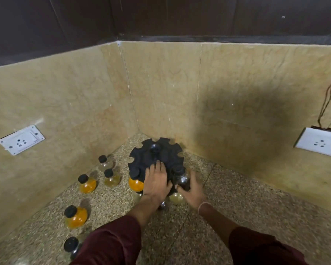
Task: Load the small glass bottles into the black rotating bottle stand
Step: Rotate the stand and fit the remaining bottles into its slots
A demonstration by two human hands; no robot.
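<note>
While the left hand (156,181) lies flat, fingers straight, atop the stand (140,159), the right hand (193,192) grips a dark bottle (182,181) at its rim.

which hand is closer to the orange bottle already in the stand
Left. The left hand rests flat on the stand just right of the orange bottle; the right hand is farther right, gripping a dark bottle at the stand's front-right edge.

Single head view, wide-angle, facing forward-down into countertop (237,188) corner, close.
</note>
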